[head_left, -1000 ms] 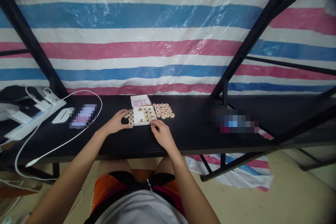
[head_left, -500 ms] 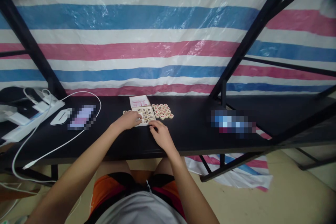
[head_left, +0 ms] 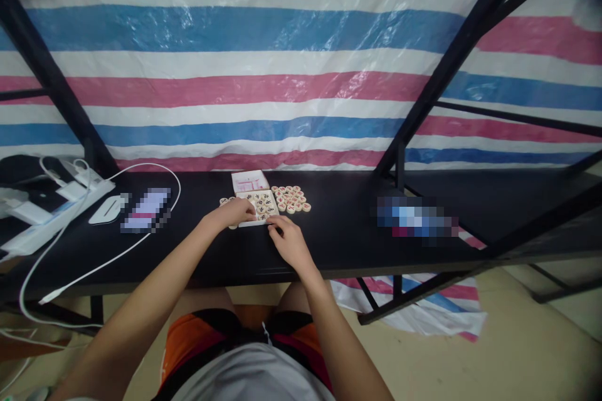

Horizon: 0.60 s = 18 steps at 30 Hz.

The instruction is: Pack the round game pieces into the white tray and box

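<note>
A small white box [head_left: 254, 223] stands with its lid [head_left: 249, 182] folded back on the desk, holding round Chinese chess pieces [head_left: 266, 202] with dark characters. My left hand [head_left: 235, 211] reaches over the box's left side, fingertips pinched together inside it; what they hold is hidden. Bent fingers of my right hand [head_left: 286, 237] rest on the front right corner of the box, thumb at its front wall. To the right lies a group of pieces with red characters [head_left: 291, 199]. A few other pieces [head_left: 224, 201] show left of the box, partly covered by my left hand.
On the black desk [head_left: 338, 232] lie a blurred phone-like object [head_left: 147, 210], a white flat device [head_left: 107, 209], a power strip [head_left: 51, 219] and a white cable [head_left: 94, 272]. Another blurred object [head_left: 416, 217] is at right. Dark metal posts [head_left: 423, 106] and striped sheeting [head_left: 244, 31] stand behind.
My left hand has shifted slightly within the box, and its fingers are drawn closer together. My right hand stays at the box corner.
</note>
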Each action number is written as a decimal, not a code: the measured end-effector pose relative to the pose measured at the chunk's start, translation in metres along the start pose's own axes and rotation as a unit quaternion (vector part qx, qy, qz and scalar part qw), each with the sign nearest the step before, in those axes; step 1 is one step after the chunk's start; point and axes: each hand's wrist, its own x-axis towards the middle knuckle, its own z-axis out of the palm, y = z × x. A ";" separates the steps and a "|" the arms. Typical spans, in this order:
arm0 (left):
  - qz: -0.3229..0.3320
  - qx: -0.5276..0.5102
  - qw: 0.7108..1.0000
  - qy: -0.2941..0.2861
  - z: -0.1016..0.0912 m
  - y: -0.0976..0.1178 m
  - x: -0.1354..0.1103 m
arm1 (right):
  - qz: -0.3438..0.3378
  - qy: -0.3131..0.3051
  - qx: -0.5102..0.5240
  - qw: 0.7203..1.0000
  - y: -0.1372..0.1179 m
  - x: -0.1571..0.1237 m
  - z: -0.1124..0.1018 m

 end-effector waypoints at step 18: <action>-0.020 -0.029 0.998 -0.061 -0.012 0.013 0.001 | 0.001 0.001 -0.012 1.000 0.000 0.001 0.000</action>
